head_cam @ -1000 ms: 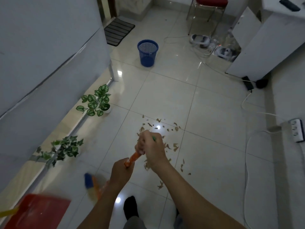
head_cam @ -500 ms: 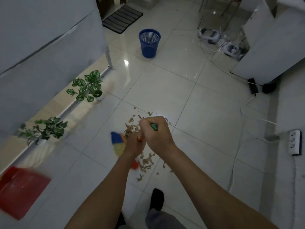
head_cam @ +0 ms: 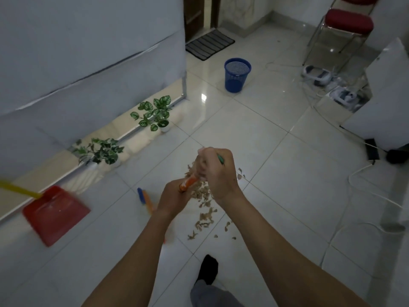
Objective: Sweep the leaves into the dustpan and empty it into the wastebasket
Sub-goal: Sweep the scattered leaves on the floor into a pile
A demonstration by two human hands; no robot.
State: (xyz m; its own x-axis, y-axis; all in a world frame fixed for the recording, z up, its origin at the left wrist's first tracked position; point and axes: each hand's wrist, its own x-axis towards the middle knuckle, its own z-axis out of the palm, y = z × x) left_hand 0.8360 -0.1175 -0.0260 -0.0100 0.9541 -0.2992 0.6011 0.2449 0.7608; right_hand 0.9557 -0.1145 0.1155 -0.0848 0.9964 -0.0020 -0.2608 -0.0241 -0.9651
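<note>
Right now both hands are on the broom handle (head_cam: 188, 184). The left hand (head_cam: 174, 199) is wrapped round the orange shaft lower down. The right hand (head_cam: 218, 173) is clenched round it higher up, w/ a green tip showing just above the fist. The broom head (head_cam: 145, 198) is blurred, blue & orange, low to the left of the left hand.

The dry brown leaves (head_cam: 204, 218) are scattered on the white tile floor (head_cam: 276, 178), under & just past the hands, w/ a few strays nearer the black-socked foot (head_cam: 208, 269). The red dustpan (head_cam: 55, 212) lies flat on the floor well left of the leaves, its yellow handle running off frame. The blue mesh wastebasket (head_cam: 237, 75) stands upright across the room, near a striped doormat (head_cam: 209, 44). Two potted plants (head_cam: 155, 113) sit along the wall base at left.
</note>
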